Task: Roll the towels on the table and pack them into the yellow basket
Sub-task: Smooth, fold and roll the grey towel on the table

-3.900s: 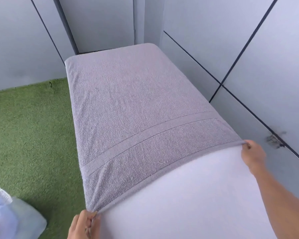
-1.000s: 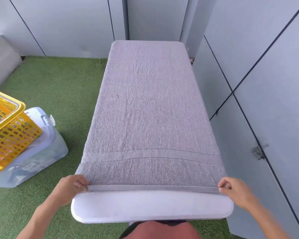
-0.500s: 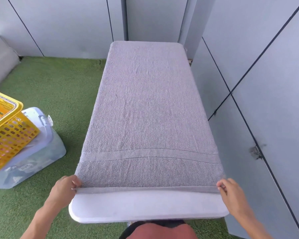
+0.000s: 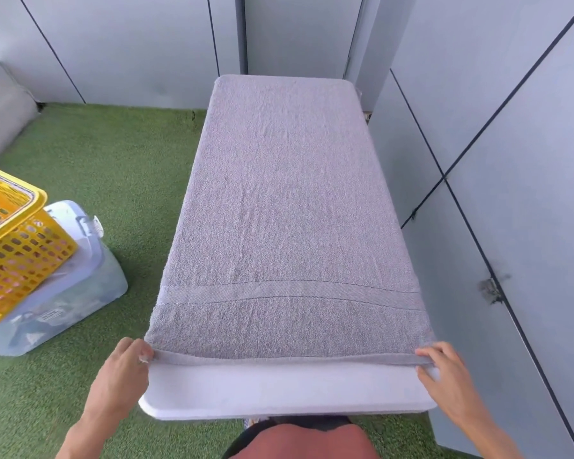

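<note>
From the head camera, a grey towel [image 4: 289,226] lies spread flat along a white table [image 4: 279,389], covering nearly all of it; only a bare strip of table shows at the near end, between the towel's hem and the table's rounded edge. A woven band crosses the towel close to that hem. The towel's far end reaches the far end of the table, by the grey wall panels [image 4: 511,127].

The left hand [image 4: 121,376] is at the towel's near left corner, its fingers curled round the hem and pinching it just at the table's left edge. The right hand [image 4: 444,376] is at the towel's near right corner, with fingers above the hem and the thumb below it, pinching the edge. The hem runs in a slightly raised line between the two hands.

To the left of the table, well apart from it, a yellow basket [image 4: 17,246] with a perforated wall sits tilted on top of a clear lidded bin [image 4: 63,303], which stands on the green turf [image 4: 113,167]. What lies inside the basket cannot be told. Wall panels run close along the right side of the table. Near the table's closest edge, part of the person's reddish top shows at the bottom.
</note>
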{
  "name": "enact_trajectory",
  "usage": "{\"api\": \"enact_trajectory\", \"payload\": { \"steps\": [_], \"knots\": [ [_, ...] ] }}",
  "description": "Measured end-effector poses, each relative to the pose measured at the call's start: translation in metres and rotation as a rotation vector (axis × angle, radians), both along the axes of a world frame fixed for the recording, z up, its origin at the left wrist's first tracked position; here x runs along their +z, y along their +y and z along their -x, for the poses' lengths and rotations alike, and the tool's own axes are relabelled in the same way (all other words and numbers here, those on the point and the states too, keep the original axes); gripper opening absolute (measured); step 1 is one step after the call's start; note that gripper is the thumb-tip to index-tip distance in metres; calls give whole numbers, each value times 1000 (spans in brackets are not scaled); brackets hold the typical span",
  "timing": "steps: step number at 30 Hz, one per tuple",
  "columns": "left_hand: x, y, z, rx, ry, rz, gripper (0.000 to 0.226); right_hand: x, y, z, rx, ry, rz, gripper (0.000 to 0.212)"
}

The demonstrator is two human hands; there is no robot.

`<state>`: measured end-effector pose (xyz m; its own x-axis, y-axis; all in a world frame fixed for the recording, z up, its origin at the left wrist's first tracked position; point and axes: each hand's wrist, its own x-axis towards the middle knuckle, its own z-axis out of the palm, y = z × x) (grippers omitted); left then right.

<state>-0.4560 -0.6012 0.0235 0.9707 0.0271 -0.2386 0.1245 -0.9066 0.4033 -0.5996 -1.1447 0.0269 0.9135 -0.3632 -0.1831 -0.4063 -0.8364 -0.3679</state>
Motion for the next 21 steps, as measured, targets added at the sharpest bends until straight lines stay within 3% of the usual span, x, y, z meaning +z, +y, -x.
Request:
{"api": "enact_trajectory", "payload": {
  "steps": [7,12,17,21],
  "knots": [
    [-8,-22,36,-243,-262,-92,39,-6,-5,3,69,-41,102,33],
    [-10,-23,34,-290,-234,-98,63,-12,-4,1,84,-109,178,29],
    [-9,-13,20,-305,-266,-122,44,-6,-8,-5,85,-91,213,19],
    [-4,-2,15,-342,-121,-107,33,10,-22,-6,92,85,81,18]
  ]
}}
